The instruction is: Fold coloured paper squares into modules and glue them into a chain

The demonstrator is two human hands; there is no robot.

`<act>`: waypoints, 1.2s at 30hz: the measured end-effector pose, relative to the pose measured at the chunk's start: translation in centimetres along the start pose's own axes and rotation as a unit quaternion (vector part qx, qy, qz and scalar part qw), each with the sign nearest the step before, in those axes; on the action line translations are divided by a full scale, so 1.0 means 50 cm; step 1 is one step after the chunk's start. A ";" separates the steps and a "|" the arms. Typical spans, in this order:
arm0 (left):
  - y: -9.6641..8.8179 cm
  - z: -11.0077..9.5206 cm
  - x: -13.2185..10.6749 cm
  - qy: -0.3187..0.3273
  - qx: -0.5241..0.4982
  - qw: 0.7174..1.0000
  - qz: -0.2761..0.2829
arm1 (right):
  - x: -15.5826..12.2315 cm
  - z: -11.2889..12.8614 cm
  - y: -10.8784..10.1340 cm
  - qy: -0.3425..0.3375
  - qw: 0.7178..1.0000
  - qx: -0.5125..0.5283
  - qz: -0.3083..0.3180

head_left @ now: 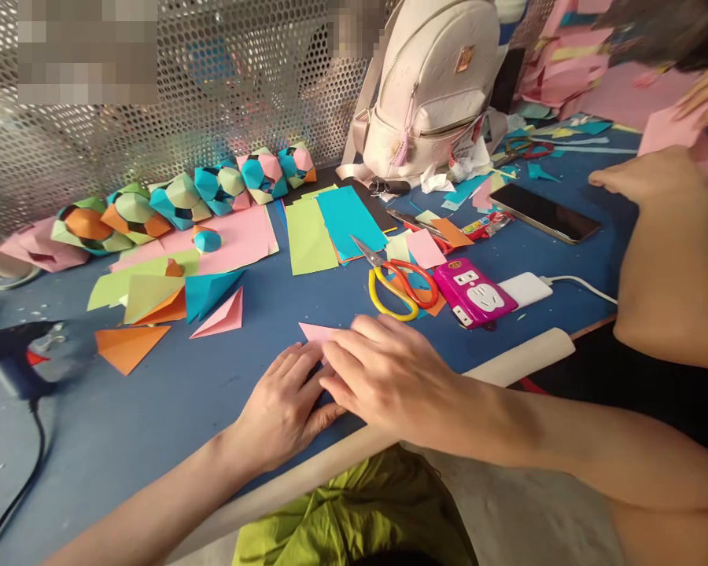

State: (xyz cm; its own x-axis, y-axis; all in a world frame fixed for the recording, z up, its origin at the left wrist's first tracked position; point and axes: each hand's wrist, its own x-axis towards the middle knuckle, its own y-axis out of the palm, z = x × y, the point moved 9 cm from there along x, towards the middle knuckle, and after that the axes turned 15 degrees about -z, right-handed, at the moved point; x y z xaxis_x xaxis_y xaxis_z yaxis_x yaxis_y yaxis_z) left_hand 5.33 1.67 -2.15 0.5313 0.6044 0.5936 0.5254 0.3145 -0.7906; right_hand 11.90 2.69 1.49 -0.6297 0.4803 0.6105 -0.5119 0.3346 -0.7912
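1. The pink paper [314, 332] is at the near middle of the tabletop [200, 409], mostly covered by the hands, one pointed corner showing at the far left.
2. The left hand [295, 402] lies low, fingers extended close together beside the paper; whether it pinches the paper, I cannot tell.
3. The right hand [383, 373] bends its fingers over the paper; its grip underneath is hidden.
4. The paper looks light and thin, likely easy to crease or tear; edges seem the best hold, with flat fingertips steadying it.
5. Scissors [385, 265] lie beyond the right hand, left of the socket [475, 292].
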 end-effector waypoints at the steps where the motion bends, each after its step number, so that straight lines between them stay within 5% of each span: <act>1: -0.001 0.000 0.000 -0.002 -0.004 1.000 -0.006 | 0.017 -0.003 0.012 -0.005 1.000 0.006 -0.015; 3: -0.003 -0.001 -0.001 -0.001 -0.005 1.000 -0.013 | 0.031 0.003 0.059 -0.038 0.997 0.066 0.017; 6: 0.002 0.001 -0.004 0.006 0.012 1.000 0.008 | 0.004 -0.006 0.137 -0.038 0.978 0.145 0.143; 8: 0.006 0.001 -0.008 0.018 0.029 0.999 0.027 | -0.023 -0.019 0.151 -0.037 0.971 0.157 0.175; 19: 0.015 0.008 -0.023 0.029 0.061 0.996 0.060 | -0.132 -0.079 0.058 -0.039 0.989 0.065 0.126; 25: 0.016 0.008 -0.021 0.030 0.059 0.996 0.055 | -0.111 -0.072 0.009 0.010 0.999 0.000 0.040; 30: 0.009 0.008 -0.016 0.033 0.050 0.997 0.053 | -0.086 -0.012 0.044 -0.028 0.997 0.062 0.036; 36: 0.015 0.033 -0.001 -0.015 0.054 0.997 0.062 | -0.100 -0.013 0.063 -0.006 0.996 0.068 0.054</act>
State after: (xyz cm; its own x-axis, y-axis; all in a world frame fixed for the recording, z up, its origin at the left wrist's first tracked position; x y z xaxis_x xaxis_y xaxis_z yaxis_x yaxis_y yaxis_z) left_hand 4.61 3.10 -3.00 0.5665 0.6645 0.4874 0.3823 0.3121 -0.8698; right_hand 13.83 1.87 -4.06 -0.6920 0.4974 0.5232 -0.5145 0.1685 -0.8408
